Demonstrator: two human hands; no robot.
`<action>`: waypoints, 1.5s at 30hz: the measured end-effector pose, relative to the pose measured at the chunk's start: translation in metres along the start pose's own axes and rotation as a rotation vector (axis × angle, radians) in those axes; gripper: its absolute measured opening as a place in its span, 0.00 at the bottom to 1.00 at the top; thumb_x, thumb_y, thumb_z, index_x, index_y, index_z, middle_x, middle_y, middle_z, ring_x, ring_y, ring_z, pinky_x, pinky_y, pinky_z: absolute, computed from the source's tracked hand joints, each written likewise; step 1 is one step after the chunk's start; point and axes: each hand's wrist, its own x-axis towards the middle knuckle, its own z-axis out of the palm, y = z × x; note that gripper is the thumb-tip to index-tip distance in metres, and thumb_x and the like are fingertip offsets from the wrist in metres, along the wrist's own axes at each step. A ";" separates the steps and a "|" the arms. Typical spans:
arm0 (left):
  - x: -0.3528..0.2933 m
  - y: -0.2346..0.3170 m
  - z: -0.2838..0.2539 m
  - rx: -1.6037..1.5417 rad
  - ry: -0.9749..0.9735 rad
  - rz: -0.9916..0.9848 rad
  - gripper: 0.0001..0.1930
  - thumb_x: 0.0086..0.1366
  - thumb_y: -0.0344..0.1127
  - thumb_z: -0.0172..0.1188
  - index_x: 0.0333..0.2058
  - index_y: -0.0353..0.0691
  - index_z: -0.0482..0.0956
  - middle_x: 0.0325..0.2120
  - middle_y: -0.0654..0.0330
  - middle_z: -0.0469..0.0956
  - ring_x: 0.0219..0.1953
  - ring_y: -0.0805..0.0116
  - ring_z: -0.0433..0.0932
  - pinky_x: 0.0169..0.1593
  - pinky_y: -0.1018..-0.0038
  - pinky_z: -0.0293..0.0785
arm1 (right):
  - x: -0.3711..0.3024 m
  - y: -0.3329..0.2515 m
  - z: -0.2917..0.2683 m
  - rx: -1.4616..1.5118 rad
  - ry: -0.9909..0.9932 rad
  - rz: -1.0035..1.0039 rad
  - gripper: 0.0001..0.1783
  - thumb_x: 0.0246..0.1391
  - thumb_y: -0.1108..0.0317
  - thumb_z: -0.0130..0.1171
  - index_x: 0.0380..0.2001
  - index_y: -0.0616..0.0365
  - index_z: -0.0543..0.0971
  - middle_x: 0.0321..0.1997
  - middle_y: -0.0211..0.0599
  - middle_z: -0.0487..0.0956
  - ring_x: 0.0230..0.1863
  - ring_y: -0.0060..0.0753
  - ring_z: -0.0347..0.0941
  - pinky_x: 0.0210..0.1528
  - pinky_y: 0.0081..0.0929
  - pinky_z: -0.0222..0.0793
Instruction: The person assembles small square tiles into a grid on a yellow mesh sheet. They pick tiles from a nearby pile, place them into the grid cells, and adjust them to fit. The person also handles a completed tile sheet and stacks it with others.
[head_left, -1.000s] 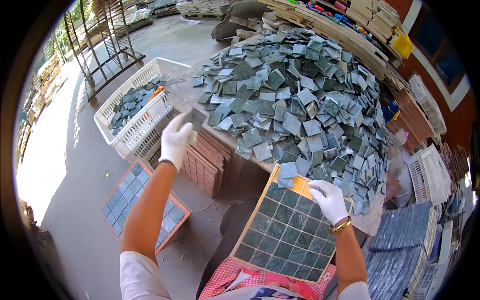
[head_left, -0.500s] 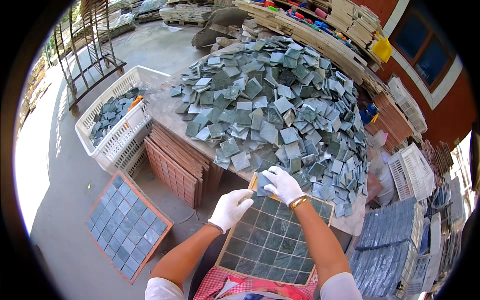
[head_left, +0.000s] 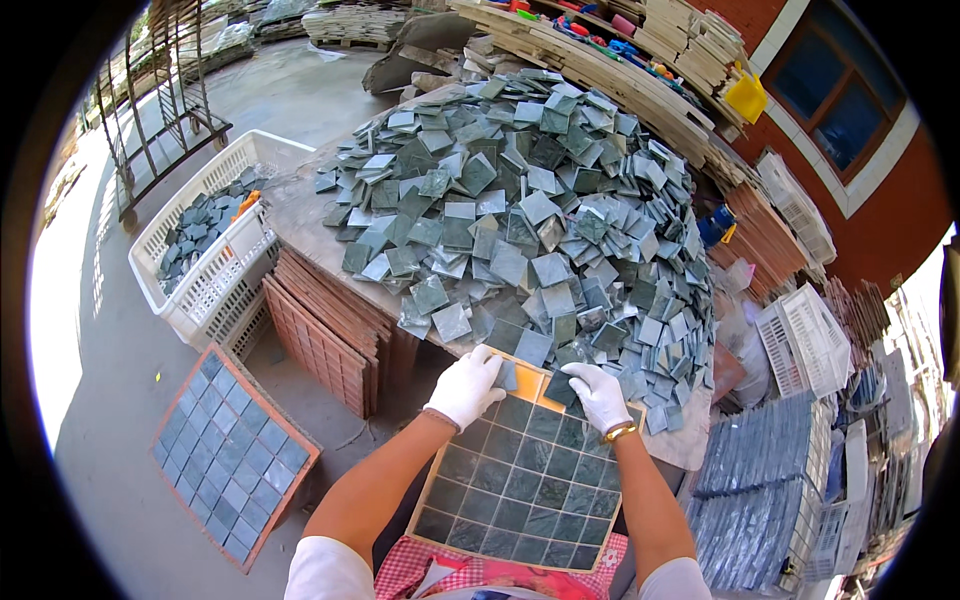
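On my lap leans a shallow wooden tray [head_left: 427, 487] with a grid of square green stone tiles [head_left: 502, 447]. White work gloves cover both hands. At the tray's far left corner my left hand [head_left: 466, 388] pinches a small grey-green tile [head_left: 507, 376], tilted above the frame. My right hand [head_left: 599, 394] grips a darker green tile [head_left: 560, 389] at the far row. Between the two tiles, bare orange-yellow tray bottom shows. Just beyond the tray's far edge spreads a large heap of loose stone tiles [head_left: 540, 210] on a table [head_left: 300, 215].
Left of me stand a second tile-filled tray [head_left: 232, 450], stacked reddish-brown grid trays [head_left: 325, 335] and a white plastic crate [head_left: 205, 300] with tile pieces. To the right are plastic-wrapped tile stacks [head_left: 755, 490] and another white crate [head_left: 805, 340]. A metal rack trolley [head_left: 160, 120] stands far left.
My left hand has moved in to the tray's corner and now holds a tile there. My right hand has shifted right to another tile, baring the tray bottom between. The whole view has shifted slightly.
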 end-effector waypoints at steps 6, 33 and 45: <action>0.007 -0.018 -0.021 0.008 -0.063 0.105 0.28 0.52 0.36 0.68 0.51 0.36 0.70 0.45 0.49 0.69 0.47 0.49 0.72 0.50 0.62 0.71 | -0.011 -0.012 0.017 -0.154 0.076 -0.044 0.16 0.48 0.67 0.61 0.43 0.54 0.78 0.40 0.43 0.75 0.43 0.48 0.73 0.46 0.38 0.70; 0.023 -0.006 -0.002 0.097 -0.084 -0.032 0.17 0.56 0.34 0.61 0.44 0.39 0.75 0.40 0.52 0.70 0.40 0.50 0.75 0.43 0.60 0.74 | 0.009 -0.037 0.004 -0.306 -0.073 0.018 0.25 0.48 0.59 0.63 0.48 0.57 0.73 0.46 0.47 0.74 0.47 0.49 0.73 0.48 0.40 0.71; -0.013 0.009 0.023 0.264 0.145 0.171 0.21 0.55 0.40 0.62 0.49 0.47 0.74 0.55 0.58 0.70 0.59 0.58 0.64 0.60 0.57 0.58 | 0.022 -0.037 0.038 -0.312 0.083 -0.031 0.19 0.41 0.59 0.69 0.33 0.55 0.72 0.36 0.41 0.74 0.39 0.47 0.74 0.39 0.38 0.71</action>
